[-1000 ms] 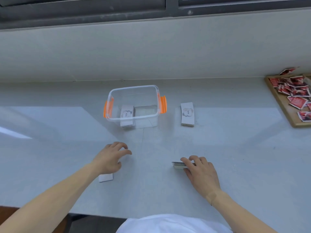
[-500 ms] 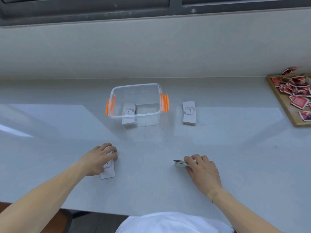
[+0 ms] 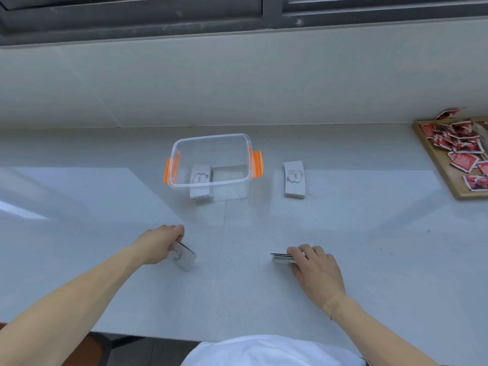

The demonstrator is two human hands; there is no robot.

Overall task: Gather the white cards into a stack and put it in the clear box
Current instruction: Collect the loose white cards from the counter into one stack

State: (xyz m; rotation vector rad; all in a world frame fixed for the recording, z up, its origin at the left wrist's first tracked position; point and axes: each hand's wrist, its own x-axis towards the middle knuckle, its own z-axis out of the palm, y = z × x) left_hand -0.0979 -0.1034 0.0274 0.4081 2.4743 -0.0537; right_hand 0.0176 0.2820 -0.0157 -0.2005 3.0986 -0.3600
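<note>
Held card: 1 white card (image 3: 184,257) pinched at its top edge by the left hand (image 3: 158,244), tilted with its lower corner touching or just above the counter; which of the 2 is unclear. A grey mark shows on its face.
Left hand grip: fingers (image 3: 177,231) curled and pressed together onto the card; thumb hidden behind it.
Right-hand stack: a low stack of white cards (image 3: 284,258) flat on the counter, well to the right of the held card, its dark edges showing at the left end.
Right hand grip: the right hand (image 3: 315,270) lies palm down over the stack's right end, fingertips (image 3: 293,251) on top. Whether the thumb closes under it cannot be told.
Clear box: the clear box (image 3: 211,140) with orange handles stands beyond both hands, lid off, slightly right of the left-hand grip.
Stack in box: 1 stack of white cards (image 3: 200,178) against the box's left inner side, top card printed "love".
Loose stack: 1 more stack (image 3: 294,178) on the counter just right of the box, beyond the right hand, also reading "love".
Counter: pale grey counter (image 3: 369,247), glossy.
Far right: a wooden tray (image 3: 435,165) holding red packets (image 3: 463,161), well apart from both hands.
</note>
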